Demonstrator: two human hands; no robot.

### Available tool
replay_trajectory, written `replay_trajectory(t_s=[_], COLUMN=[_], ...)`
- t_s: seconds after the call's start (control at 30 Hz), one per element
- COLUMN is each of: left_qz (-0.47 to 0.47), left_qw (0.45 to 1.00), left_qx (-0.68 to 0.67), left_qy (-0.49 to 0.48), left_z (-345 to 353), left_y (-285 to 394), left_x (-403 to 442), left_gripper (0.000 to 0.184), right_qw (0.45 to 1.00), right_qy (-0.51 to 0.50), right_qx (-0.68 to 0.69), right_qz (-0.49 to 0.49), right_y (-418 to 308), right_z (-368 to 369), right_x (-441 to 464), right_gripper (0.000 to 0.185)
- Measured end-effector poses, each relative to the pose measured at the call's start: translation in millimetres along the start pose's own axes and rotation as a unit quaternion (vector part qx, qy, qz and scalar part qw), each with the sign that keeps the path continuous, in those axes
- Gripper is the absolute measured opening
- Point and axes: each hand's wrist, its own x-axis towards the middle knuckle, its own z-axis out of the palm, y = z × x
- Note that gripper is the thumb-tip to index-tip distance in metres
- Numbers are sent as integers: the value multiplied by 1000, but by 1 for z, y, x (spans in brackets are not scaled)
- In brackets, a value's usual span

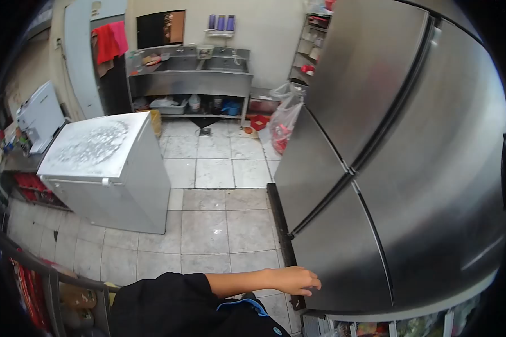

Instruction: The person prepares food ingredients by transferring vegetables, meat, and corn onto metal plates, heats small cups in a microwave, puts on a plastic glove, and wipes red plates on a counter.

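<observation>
Head view: the left hand [293,280], fingers loosely curved and released, is at the lower door [338,259] of the steel refrigerator [405,168] at right; contact cannot be determined. The right hand's finger state cannot be told.

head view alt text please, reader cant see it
A person's bare left hand, reaching from a black sleeve, is at the lower left door of a tall silver metal refrigerator; contact is unclear. On a pale tiled floor stand a white box-shaped appliance at left and a stainless-steel double sink at the back.
</observation>
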Motion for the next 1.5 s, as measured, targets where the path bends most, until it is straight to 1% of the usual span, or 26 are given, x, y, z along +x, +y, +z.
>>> replay_trajectory(t_s=[0.13,0.2,0.23,0.3,0.43,0.5,0.57,0.6,0.67,0.7,0.73,0.77,0.83,0.9,0.97,1.0,1.07,1.13,1.2,1.23,1.27,1.3,1.33,1.37,1.4,1.5], left_qz=[-35,-88,-99,-214,-390,-460,-525,-579,-671,-707,-744,-777,-821,-835,-832,-830,-796,-772,-773,-772,-772,-760,-772,-762,-763,-767], left_qw=[998,993,992,975,919,880,828,767,653,609,563,541,552,370,327,318,296,361,444,442,439,482,453,435,463,510], left_qx=[11,-66,-63,61,-3,-43,-37,-73,-40,-5,-46,-50,-70,-237,-206,-210,-260,-244,-291,-295,-298,-192,-159,-139,-91,-77], left_qy=[44,43,50,31,56,110,193,266,350,361,357,317,129,332,399,407,460,462,348,349,350,392,417,459,442,382], left_z=[-14,-23,-23,-21,-39,-35,-15,2,52,77,102,113,147,171,193,201,196,199,193,192,188,194,168,139,113,31], left_y=[-39,-70,-92,-140,-197,-227,-253,-258,-257,-243,-231,-205,-179,-147,-132,-128,-122,-121,-125,-129,-131,-132,-118,-101,-86,-46], left_x=[-20,-38,-50,-79,-145,-193,-259,-294,-370,-403,-436,-452,-496,-514,-526,-536,-539,-562,-605,-628,-650,-676,-690,-705,-720,-783], left_gripper=[30,30,30,29,35,33,32,31,29,29,25,22,22,25,25,25,26,27,33,33,34,40,43,40,38,38], right_qw=[997,995,993,990,981,975,967,963,954,950,945,940,931,923,917,915,914,916,905,887,855,828,800,773,758,735], right_qy=[-57,-82,-94,-116,-154,-175,-197,-207,-226,-236,-243,-251,-263,-268,-268,-266,-254,-241,-238,-251,-284,-316,-334,-346,-374,-436], right_qx=[-42,-60,-69,-84,-120,-140,-162,-172,-195,-207,-219,-231,-255,-275,-295,-303,-314,-310,-267,-243,-217,-216,-201,-182,-188,-182], right_qz=[0,2,4,4,5,4,2,0,-1,-1,-2,0,1,5,7,3,-17,-82,-231,-302,-376,-409,-457,-500,-500,-486], right_y=[-15,-22,-25,-35,-57,-65,-72,-75,-79,-81,-80,-79,-78,-73,-67,-63,-58,-62,-91,-108,-137,-196,-234,-257,-272,-291], right_z=[39,57,66,83,113,128,144,153,171,179,187,195,216,241,270,286,319,367,444,496,560,612,654,687,712,788], right_x=[39,62,74,101,151,173,194,205,219,226,230,232,235,234,229,224,214,206,201,196,184,127,81,41,9,-66], right_gripper=[38,38,37,37,37,37,37,37,37,37,37,37,37,37,38,38,38,38,38,38,37,35,33,32,32,30])
